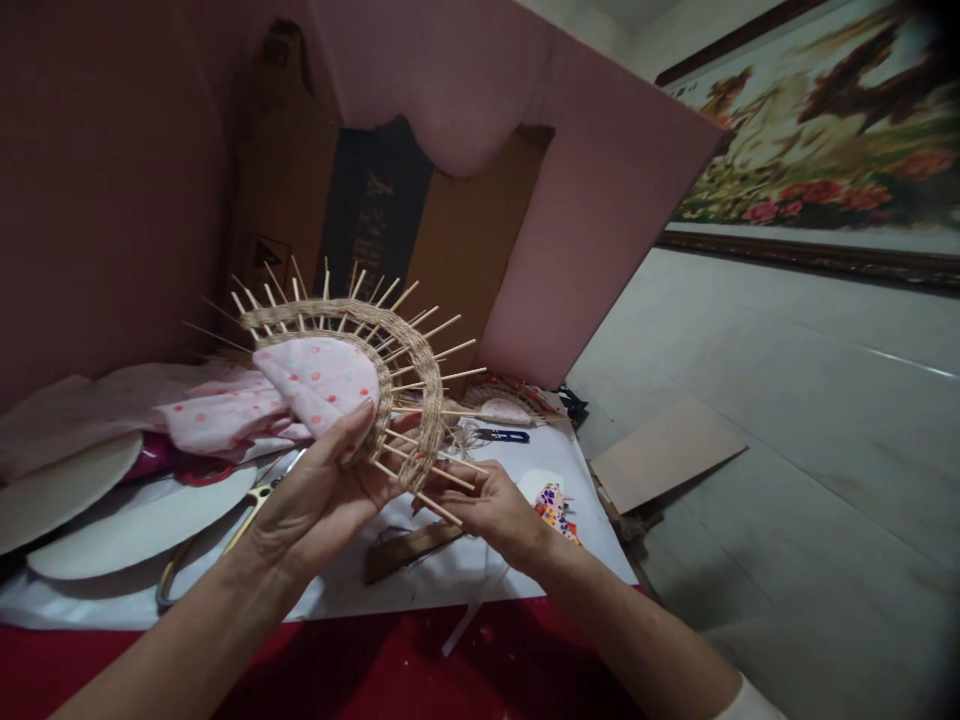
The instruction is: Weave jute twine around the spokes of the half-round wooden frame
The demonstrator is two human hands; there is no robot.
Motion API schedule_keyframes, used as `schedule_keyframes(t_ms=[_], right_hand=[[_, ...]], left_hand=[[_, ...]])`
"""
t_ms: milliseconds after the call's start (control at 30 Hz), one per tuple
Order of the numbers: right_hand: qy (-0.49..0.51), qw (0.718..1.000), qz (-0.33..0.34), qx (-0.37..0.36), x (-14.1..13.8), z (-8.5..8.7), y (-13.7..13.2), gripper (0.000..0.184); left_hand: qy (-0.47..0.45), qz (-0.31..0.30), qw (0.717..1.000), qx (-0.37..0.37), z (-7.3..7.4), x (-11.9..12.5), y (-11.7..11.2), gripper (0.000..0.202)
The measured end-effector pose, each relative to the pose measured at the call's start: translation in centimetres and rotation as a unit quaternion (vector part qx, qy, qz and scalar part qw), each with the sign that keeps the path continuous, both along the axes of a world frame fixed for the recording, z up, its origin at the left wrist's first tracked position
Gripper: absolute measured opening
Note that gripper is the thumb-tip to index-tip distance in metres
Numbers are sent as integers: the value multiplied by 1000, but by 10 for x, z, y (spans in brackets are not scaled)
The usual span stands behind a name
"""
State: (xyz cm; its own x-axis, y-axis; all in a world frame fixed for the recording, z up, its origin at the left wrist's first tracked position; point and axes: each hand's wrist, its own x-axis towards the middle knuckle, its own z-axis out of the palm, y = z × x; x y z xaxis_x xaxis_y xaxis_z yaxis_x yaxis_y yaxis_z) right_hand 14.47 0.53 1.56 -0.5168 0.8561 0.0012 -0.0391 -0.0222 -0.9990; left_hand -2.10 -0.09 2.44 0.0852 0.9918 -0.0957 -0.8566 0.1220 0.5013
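A half-round woven fan is held up in front of me, with thin wooden sticks radiating from two bands of braided twine. Pink dotted fabric covers its centre. My left hand is closed on the fan from below, its thumb lying over the fabric and its fingers behind. At the lower right end of the outer band, my right hand has its fingers closed around the sticks and twine. Those fingertips are partly hidden behind the fan.
White half-round boards, gold-handled scissors and bunched pink fabric lie at left. Behind are blue thread snips and another woven fan. A wooden strip lies beneath my hands. A pink panel and cardboard stand behind.
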Motion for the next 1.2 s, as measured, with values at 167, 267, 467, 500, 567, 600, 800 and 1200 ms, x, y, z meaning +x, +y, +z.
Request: schedule_keyframes(t_ms=[167, 267, 467, 500, 567, 600, 800, 1200], right_hand=[[-68, 994, -39, 81, 8, -5, 0, 19], [-117, 980, -54, 153, 15, -6, -3, 21], [-277, 857, -26, 435, 36, 10, -7, 22], [-310, 823, -17, 477, 38, 14, -8, 23], [-357, 765, -2, 536, 39, 18, -11, 25], [-371, 745, 2, 554, 37, 19, -13, 26], [-385, 696, -16, 606, 9, 13, -28, 23], [-241, 817, -99, 515, -4, -23, -35, 22]], left_hand=[[-5, 54, 999, -6, 6, 3, 0, 21], [11, 70, 997, 13, 7, 2, 2, 20], [64, 53, 994, 68, 2, -4, 6, 16], [71, 49, 994, 73, 1, -5, 7, 15], [80, 41, 993, 75, -2, -5, 7, 15], [81, 38, 993, 76, -3, -5, 7, 15], [87, 14, 992, 93, -7, 1, 3, 20], [9, 56, 997, 45, 4, -2, 3, 19]])
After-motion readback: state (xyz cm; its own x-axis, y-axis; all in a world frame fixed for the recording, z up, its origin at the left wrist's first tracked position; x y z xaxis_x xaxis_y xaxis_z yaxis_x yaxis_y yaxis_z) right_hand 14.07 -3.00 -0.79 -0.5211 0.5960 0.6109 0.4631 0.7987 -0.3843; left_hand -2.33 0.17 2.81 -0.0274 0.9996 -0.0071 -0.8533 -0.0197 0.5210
